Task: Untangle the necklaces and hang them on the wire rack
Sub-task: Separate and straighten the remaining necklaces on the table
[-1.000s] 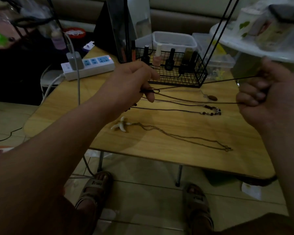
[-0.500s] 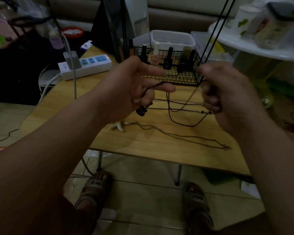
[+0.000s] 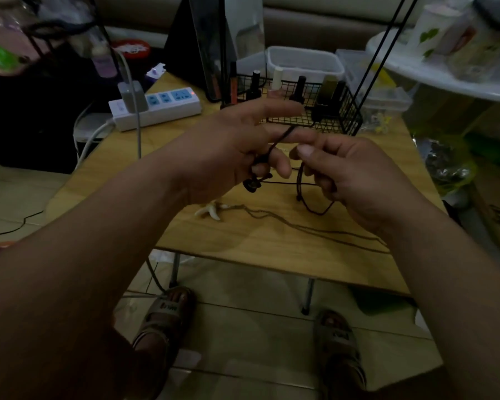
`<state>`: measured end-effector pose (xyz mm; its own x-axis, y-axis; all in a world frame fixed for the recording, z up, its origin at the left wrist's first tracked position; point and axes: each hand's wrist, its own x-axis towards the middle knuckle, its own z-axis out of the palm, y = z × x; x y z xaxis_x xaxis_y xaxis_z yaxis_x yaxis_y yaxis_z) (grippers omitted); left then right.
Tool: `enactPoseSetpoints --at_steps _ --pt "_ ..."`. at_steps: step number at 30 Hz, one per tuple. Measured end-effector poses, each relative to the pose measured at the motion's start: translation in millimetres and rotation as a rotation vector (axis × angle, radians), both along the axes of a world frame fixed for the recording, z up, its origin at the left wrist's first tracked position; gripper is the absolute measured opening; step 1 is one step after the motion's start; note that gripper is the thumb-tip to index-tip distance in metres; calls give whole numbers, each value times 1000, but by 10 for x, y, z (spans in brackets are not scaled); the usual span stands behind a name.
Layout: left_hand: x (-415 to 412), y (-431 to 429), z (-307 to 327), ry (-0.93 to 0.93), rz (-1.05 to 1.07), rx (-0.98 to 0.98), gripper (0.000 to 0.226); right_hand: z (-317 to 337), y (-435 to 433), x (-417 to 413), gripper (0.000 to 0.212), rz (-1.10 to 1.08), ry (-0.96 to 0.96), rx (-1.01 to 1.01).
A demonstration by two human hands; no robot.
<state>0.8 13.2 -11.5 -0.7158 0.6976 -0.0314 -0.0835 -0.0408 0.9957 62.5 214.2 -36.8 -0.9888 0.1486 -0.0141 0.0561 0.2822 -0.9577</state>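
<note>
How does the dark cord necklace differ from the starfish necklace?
The dark cord necklace is lifted, held by the left hand and right hand; the starfish necklace lies on the table, untouched. The cord one is black with a dark pendant; the starfish one is a thin chain with a white pendant. Both carry a pendant.

The black cord necklace [image 3: 281, 138] is held above the surface [image 3: 257, 249]. It passes between the fingers of the left grip [image 3: 234, 151] and across to the right grip [image 3: 350, 174], which pinches it. Its dark round pendant [image 3: 251, 185] dangles under the left grip, and a slack loop [image 3: 300, 186] droops below the right. A starfish necklace lies flat nearer the front edge, white starfish [image 3: 211, 212] to the left, thin chain [image 3: 300, 228] trailing right. The black wire rack [image 3: 341, 116] stands at the far edge.
</note>
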Motion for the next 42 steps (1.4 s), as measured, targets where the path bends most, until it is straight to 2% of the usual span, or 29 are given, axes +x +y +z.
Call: enactPoseSetpoints --at_steps 3,6,9,13,16,20,23,30,35,39,42 --pt "-29 -27 -4 56 58 -41 50 -11 1 7 15 -124 65 32" --pt "-36 -46 -42 190 84 -204 36 24 9 13 15 -196 106 4" --pt "13 -26 -79 290 64 -337 20 42 -15 23 15 -183 115 17" --pt "44 8 -91 304 66 -387 7 35 -56 36 12 -160 133 40" --pt "36 27 -76 231 63 -349 12 46 -41 31 12 -145 114 -25" --pt "31 51 -34 -12 -14 -186 16 60 -40 6 8 -128 24 -307" --pt "33 63 -18 -84 -82 -130 20 80 -44 11 8 -115 -5 -441" --pt "-19 31 -70 -42 -92 -182 24 142 95 29 11 -183 27 -460" --pt "-53 -24 -97 9 -131 -155 5 170 209 33 12 -181 61 -425" --pt "-87 -93 -113 100 -38 -273 16 255 387 109 9 -180 89 -422" --pt "-96 -202 -145 164 51 -355 18 338 577 209 4 -191 137 -503"
